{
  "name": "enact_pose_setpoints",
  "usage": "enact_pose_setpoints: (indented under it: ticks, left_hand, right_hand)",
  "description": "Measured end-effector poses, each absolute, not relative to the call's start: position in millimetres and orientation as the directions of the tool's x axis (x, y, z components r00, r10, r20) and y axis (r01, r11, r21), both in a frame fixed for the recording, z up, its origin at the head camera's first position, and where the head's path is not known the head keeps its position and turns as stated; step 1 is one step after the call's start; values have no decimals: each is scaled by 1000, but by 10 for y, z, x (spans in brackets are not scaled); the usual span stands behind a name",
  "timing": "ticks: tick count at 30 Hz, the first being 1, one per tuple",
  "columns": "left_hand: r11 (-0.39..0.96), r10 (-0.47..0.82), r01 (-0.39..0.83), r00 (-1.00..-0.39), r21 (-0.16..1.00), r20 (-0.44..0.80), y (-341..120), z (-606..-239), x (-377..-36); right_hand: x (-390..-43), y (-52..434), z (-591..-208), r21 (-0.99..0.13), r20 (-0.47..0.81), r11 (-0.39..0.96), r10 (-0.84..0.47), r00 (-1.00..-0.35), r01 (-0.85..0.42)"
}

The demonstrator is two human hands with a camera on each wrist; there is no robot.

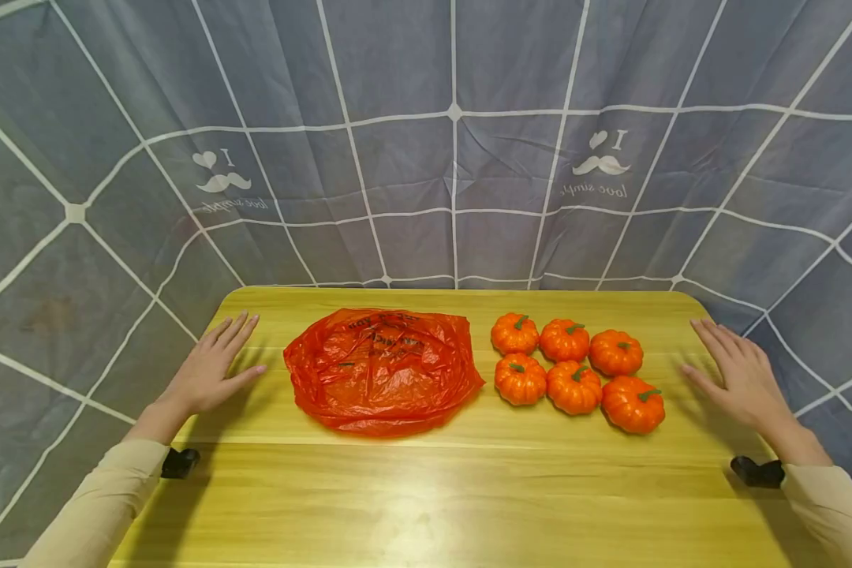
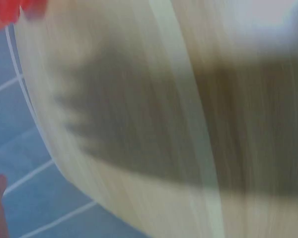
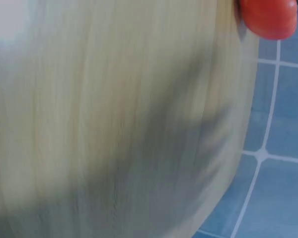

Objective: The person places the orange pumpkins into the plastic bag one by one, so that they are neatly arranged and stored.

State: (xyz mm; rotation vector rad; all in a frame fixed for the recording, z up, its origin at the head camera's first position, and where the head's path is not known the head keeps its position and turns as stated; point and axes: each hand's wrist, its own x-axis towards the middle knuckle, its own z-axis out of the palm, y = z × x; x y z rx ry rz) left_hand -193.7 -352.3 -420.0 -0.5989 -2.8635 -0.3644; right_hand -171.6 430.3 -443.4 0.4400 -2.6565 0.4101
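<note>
Resting hands: left hand (image 1: pixel 209 367) and right hand (image 1: pixel 734 371) flat, fingers spread, holding nothing
Bag: orange bag (image 1: pixel 382 369) lying flat, centre counter (image 1: pixel 426 489)
Pumpkins: six pumpkins (image 1: pixel 575 371) right of it, none bagged, by appearance

The head view is bright, evenly lit and sharp, with wide-angle bending of the backdrop grid (image 1: pixel 454 114) toward the edges. A pale sheen lies on the near surface (image 1: pixel 426 505). Both wrist views are heavily blurred, showing soft grey hand shadows across the wood.

Glossy crinkled plastic bag (image 1: pixel 382 369), smooth shiny pumpkins (image 1: pixel 573 371), satiny wood-grain table (image 1: pixel 426 489), cloth backdrop (image 1: pixel 426 142).
</note>
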Motion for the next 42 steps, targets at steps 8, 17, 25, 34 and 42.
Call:
enact_pose_setpoints:
  ticks: [8, 17, 25, 34, 42]
  left_hand:
    - [849, 267, 330, -942, 413, 203, -3306, -4306, -1907]
    - [715, 157, 166, -985, 679, 76, -3141, -4373, -1882]
    - [636, 149, 130, -988, 761, 45, -3018, -4438, -1945]
    - [612, 154, 111, -988, 783, 20, -2927, -4460, -2016]
    - [568, 186, 113, -983, 816, 6, -2899, -4516, -2074]
  right_hand:
    - [-1606, 4149, -4440, -341, 455, 870, -179, -872, -356]
    - [-1491, 3926, -4490, -533, 448, 763, -112, -887, -365]
    - [-1411, 3818, -4585, -659, 381, 654, -138, -914, -373]
    - [-1365, 3763, -4674, -692, 349, 624, -150, -925, -362]
    - [-1346, 3729, -4706, -717, 323, 595, -179, -929, -364]
